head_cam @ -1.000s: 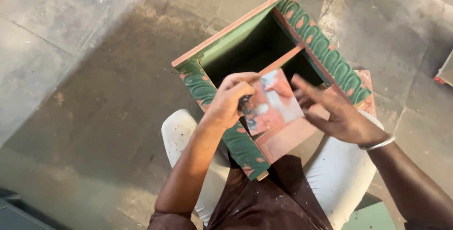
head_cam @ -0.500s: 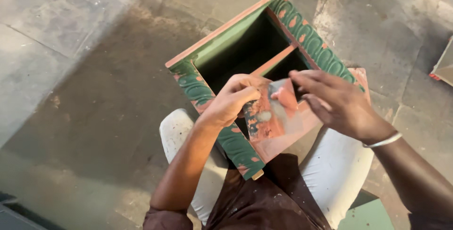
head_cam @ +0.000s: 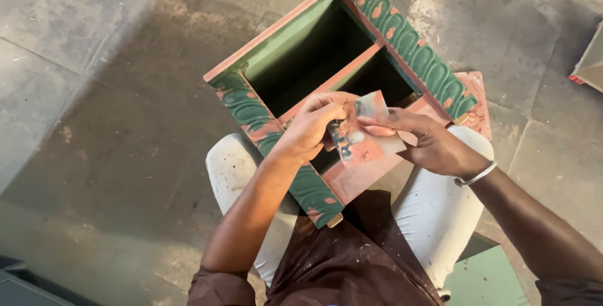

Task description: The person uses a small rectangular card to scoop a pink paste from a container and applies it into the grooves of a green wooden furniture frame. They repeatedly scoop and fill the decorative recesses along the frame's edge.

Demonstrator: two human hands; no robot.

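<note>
A green and reddish wooden box frame (head_cam: 402, 42) with carved wavy borders rests against my knees, its open compartments facing up. A worn sheet of sandpaper (head_cam: 364, 136), smeared pink and teal, lies over the frame's near panel. My left hand (head_cam: 311, 127) pinches the sheet's left edge. My right hand (head_cam: 430, 146), with a metal bangle at the wrist, grips the sheet's right side with fingers on top. Both hands are close together over the middle divider.
A stained concrete floor (head_cam: 113, 92) surrounds me. My legs in pale trousers (head_cam: 440, 212) are under the frame. A green surface (head_cam: 490, 278) shows at the bottom right, and a corner of another object (head_cam: 590, 64) at the right edge.
My right hand went from spread open beside the sheet to gripping it. The sheet has shifted up and the hands have come together. The view has tilted slightly.
</note>
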